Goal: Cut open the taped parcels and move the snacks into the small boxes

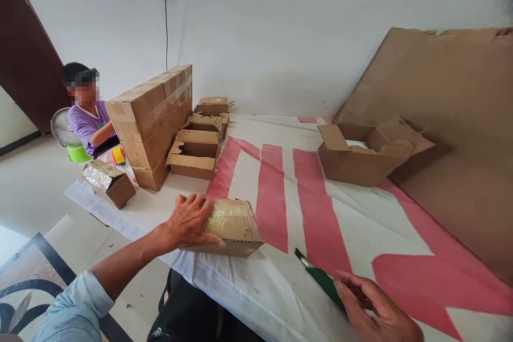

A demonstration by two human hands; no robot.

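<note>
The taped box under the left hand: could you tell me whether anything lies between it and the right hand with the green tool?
Nothing visible does. The left hand rests flat on the taped box; the right hand holds the green tool. Between them lies only bare red-striped sheet. The open box sits farther back.

Left hand (pixel 191 222) presses a taped box (pixel 234 226); right hand (pixel 377 307) holds a green cutter (pixel 320 279).

Small taped cardboard box (pixel 234 227) — shut, flat on cloth; green-handled cutter (pixel 320 278) nr front edge.
</note>
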